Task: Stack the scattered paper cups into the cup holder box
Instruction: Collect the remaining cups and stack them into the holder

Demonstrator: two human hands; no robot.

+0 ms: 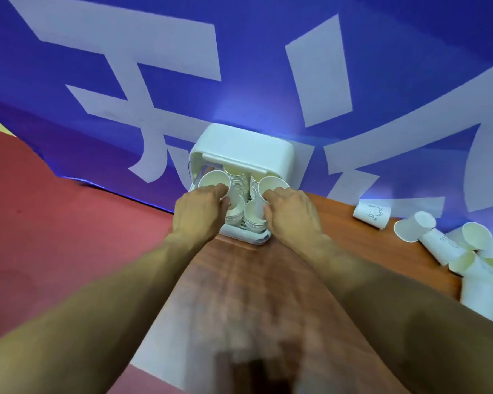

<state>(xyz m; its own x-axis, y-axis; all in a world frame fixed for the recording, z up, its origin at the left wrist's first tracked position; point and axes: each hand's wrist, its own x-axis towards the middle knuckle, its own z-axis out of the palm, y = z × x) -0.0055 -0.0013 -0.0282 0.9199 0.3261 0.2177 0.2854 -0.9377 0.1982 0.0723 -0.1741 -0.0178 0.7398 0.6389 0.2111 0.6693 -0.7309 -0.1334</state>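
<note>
Paper cups (pixel 467 251) lie scattered in a heap at the right edge of the frame, tipped on their sides on the wooden table (pixel 268 280). One of them, the printed cup (pixel 372 214) with a line drawing on it, lies apart at the heap's upper left end. From my feed the cup holder box (pixel 239 149) sits at the centre of the frame, at the far end of the table and against the blue banner (pixel 154 81) with large white characters. The box is white, with a rounded cover at its upper end and its front open toward me. Inside it I see nested stacks (pixel 238 180) of cups side by side, two further back and two nearer the front. The left hand (pixel 199 211) grips the left cup (pixel 214 180) at the box's left side, its mouth facing me. The left fingers (pixel 219 191) are curled round the cup's wall just below the rim. The right hand (pixel 291 214) grips the right cup (pixel 272 187) at the box's right side, mouth also toward me. The right fingers (pixel 271 194) are curled on its wall, pinching it. Both cups sit over the front stacks, but I cannot tell whether they touch them. Both forearms reach in from the bottom of the frame. A red surface (pixel 54 223) fills the left of the frame beyond the table edge.
</note>
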